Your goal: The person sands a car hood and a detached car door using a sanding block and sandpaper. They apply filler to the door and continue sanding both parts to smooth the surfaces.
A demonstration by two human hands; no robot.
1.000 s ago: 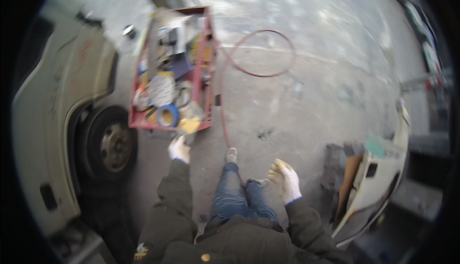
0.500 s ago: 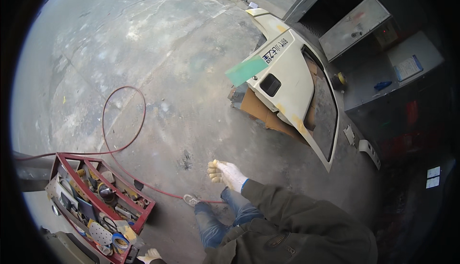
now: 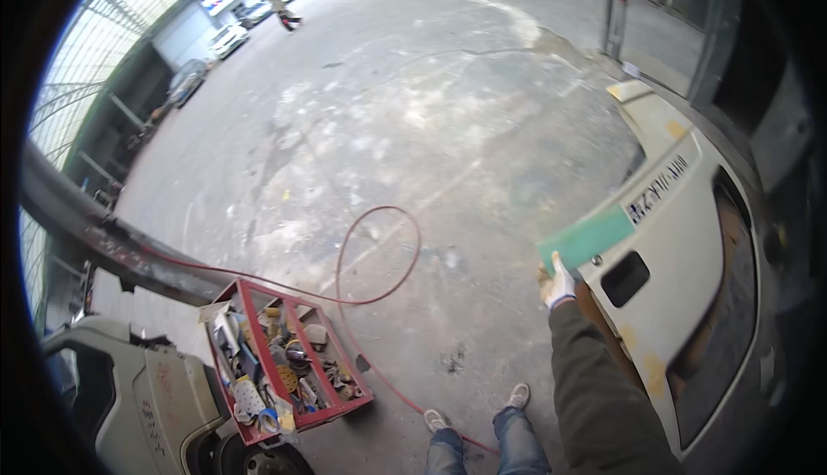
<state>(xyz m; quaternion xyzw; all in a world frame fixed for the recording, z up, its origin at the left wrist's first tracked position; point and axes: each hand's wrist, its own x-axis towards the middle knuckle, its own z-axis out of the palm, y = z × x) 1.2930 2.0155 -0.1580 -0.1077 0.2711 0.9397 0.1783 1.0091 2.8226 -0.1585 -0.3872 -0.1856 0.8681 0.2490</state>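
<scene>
My right hand (image 3: 558,285), in a white glove with yellowish fingers, reaches out at the right. Its thumb lies over the near end of a green sheet (image 3: 590,238), and its fingers are curled at the edge below, gripping it. The sheet lies along the edge of a cream vehicle door (image 3: 668,255), next to the dark printed lettering. Just below the sheet is the door's black handle recess (image 3: 625,279). Brown cardboard (image 3: 599,307) shows under the door near my wrist. My left hand is out of view.
A red tool tray (image 3: 289,363) full of tapes, pads and tools stands at the lower left beside a cream truck cab (image 3: 151,397). A red hose (image 3: 419,247) loops over the concrete floor and passes my shoes (image 3: 437,421). A person (image 3: 282,12) and parked cars are far off.
My right hand has moved from in front of my body to the green sheet on the door. The view has swung left and upward, and my left hand has left it.
</scene>
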